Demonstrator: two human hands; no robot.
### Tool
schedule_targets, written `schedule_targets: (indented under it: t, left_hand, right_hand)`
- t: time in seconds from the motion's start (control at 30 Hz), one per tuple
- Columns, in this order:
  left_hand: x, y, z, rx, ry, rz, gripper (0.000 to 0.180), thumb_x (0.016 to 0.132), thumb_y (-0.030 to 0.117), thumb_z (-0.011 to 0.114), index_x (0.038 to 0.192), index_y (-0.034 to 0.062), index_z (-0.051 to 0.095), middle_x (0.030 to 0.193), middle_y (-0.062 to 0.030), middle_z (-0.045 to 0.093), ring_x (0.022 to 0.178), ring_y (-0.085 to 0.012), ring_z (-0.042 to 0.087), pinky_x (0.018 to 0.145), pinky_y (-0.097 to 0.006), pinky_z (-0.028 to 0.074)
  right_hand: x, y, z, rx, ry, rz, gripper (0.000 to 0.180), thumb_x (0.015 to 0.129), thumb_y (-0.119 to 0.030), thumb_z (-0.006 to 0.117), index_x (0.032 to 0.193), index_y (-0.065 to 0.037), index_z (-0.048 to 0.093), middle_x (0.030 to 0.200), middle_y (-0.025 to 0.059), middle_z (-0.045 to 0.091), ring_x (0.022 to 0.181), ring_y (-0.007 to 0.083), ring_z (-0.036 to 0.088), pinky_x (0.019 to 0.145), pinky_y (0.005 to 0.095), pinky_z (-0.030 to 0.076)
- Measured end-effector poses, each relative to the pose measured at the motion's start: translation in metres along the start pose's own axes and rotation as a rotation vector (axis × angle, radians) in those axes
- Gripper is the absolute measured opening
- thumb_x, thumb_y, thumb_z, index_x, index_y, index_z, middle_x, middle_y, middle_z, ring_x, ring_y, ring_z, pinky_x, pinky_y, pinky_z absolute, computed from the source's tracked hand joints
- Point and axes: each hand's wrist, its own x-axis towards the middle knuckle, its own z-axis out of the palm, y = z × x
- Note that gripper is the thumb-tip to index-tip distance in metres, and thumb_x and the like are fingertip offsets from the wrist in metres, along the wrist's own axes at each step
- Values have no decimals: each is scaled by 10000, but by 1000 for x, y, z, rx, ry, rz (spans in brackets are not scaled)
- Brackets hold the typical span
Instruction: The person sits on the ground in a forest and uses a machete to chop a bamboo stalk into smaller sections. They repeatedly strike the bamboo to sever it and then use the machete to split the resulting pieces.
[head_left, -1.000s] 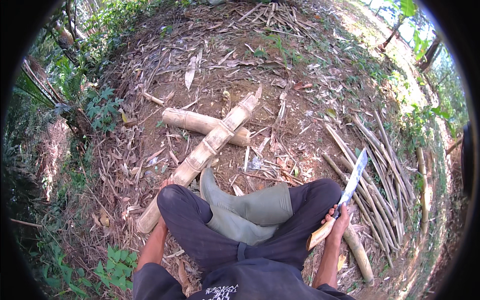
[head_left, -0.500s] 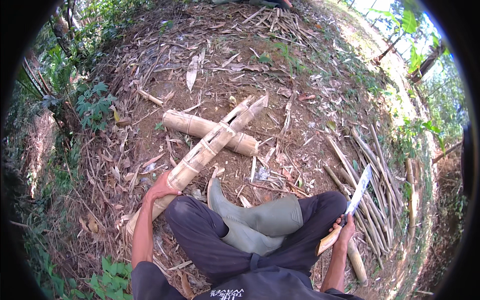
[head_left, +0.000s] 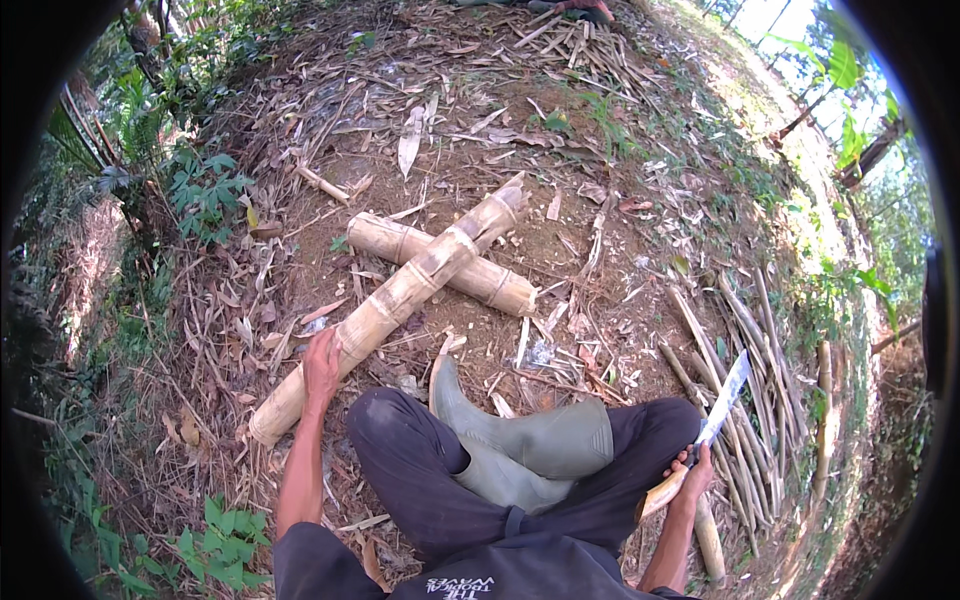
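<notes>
A thick, pale bamboo pole slants in front of my left knee, its splintered far end resting across a shorter bamboo log on the ground. My left hand is closed round the near part of the pole; the undersides of the fingers are hidden. Beside my right knee, my right hand grips a machete, its bright blade pointing up and away. The machete's pale wooden handle sticks out below the fist. A crack shows along the pole's far half.
Slender split bamboo sticks lie piled at the right. Another heap of strips lies far ahead, near part of another person. My crossed legs in green rubber boots are close to the pole. Dry leaves and chips litter the slope.
The bamboo pole has rolled, turning its wide slots mostly out of sight. My left hand has shifted on it. The machete stays in my right hand, and the whole view has shifted slightly.
</notes>
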Motion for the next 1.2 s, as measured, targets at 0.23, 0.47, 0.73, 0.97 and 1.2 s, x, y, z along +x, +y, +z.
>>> schedule_targets:
  t: [0.23,0.47,0.73,0.97,1.2]
  left_hand:
    - [-13,40,17,589,27,30,1072,630,324,855,1477,49,258,1368,-189,423,1269,-377,416,1022,-555,321]
    - [26,61,-44,259,-415,-59,1029,569,313,843,1427,28,351,1279,-233,524,1190,-384,525,1003,-437,437]
    - [13,104,-129,67,-598,-100,992,554,334,823,1390,5,401,1276,-218,565,1192,-335,560,1015,-391,432]
    - [7,152,-185,220,-704,-125,1011,540,346,811,1400,17,393,1225,-230,602,1129,-369,594,995,-416,455]
    - [9,193,-230,283,-821,-239,1016,542,317,817,1409,14,383,1248,-222,581,1164,-324,577,1021,-385,435]
  right_hand:
    - [1,-1,2,-28,-10,17,330,971,-407,515,890,-88,545,623,15,520,433,139,489,357,306,436]
    - [-10,-5,-2,-53,5,-16,295,968,-362,532,898,-77,549,626,20,519,429,133,488,351,295,436]
    - [-23,-9,13,-223,-47,-189,266,958,-296,574,907,-44,507,635,43,514,419,137,500,356,293,458]
    - [-55,-59,101,-185,-551,-318,297,907,-156,623,1127,33,560,657,42,533,466,125,532,436,252,456]
    - [-46,-34,253,-359,-1015,-310,315,933,-214,618,1158,6,607,621,37,588,542,128,581,482,292,437]
